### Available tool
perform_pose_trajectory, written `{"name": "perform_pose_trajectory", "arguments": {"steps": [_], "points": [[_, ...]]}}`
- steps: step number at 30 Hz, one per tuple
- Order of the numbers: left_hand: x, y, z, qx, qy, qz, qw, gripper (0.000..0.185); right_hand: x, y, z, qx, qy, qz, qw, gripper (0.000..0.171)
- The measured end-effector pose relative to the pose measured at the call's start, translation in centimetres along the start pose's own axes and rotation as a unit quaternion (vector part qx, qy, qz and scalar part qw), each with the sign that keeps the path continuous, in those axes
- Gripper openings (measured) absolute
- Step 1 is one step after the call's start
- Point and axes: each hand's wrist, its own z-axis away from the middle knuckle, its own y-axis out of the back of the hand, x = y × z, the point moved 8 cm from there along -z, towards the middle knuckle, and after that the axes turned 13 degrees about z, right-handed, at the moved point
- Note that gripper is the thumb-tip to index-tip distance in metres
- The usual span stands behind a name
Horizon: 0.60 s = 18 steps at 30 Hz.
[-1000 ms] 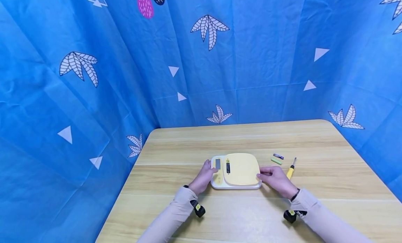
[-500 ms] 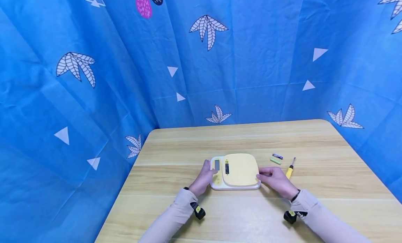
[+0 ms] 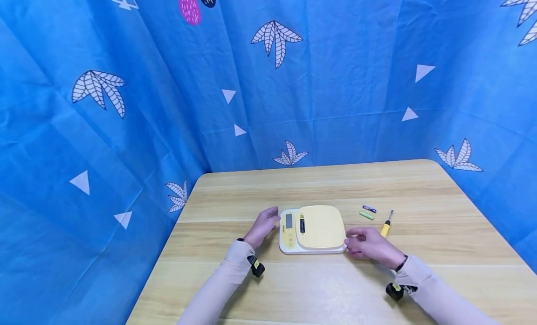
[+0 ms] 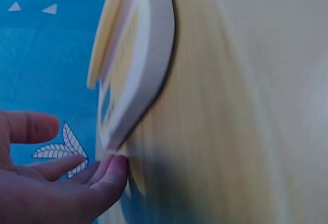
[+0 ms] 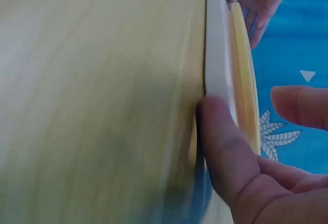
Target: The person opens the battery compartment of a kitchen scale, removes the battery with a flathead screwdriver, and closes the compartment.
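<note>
A kitchen scale point(image 3: 323, 229) with a yellow weighing plate and white base lies flat on the table, its display and buttons to the left. My left hand point(image 3: 261, 226) is at the scale's left edge, thumb lifted off and fingers loosely bent. In the left wrist view, the fingertips point(image 4: 119, 165) lie close by the base's corner; whether they touch cannot be told. At the right edge is my right hand point(image 3: 373, 245). In the right wrist view, one of its fingers point(image 5: 218, 116) lies along the base's side, while the thumb point(image 5: 297, 106) stands apart from the plate.
Behind my right hand lie a dark blue battery point(image 3: 369, 208) and a green battery point(image 3: 367, 215). A screwdriver point(image 3: 385, 229) with a yellow handle lies beside them, partly hidden by the hand. Blue patterned curtain point(image 3: 310, 92) hangs behind the wooden table point(image 3: 235, 190).
My left hand has let go of the scale's left edge and moved slightly left. My right hand's hold has loosened at the right edge. The scale stays on the table.
</note>
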Motion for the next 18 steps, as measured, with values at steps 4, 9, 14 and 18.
{"name": "perform_pose_trajectory", "arguments": {"steps": [4, 9, 14, 18], "points": [[0.1, 0.3, -1.0, -0.003, -0.003, -0.066, 0.9978, 0.056, 0.4, -1.1, 0.3, -0.046, -0.021, -0.039, 0.998, 0.077], [0.6, -0.2, -1.9, -0.021, -0.002, -0.141, 0.9898, 0.052, 0.5, -2.2, 0.3, -0.065, -0.025, -0.086, 0.994, 0.086], [1.2, -1.4, -2.2, -0.046, -0.010, -0.198, 0.9790, 0.050, 0.2, -3.0, 0.4, -0.070, -0.016, -0.126, 0.989, 0.092], [1.5, -2.0, -2.5, -0.057, -0.027, -0.236, 0.9696, 0.048, 0.0, -3.4, 0.4, -0.062, -0.018, -0.138, 0.988, 0.095]]}}
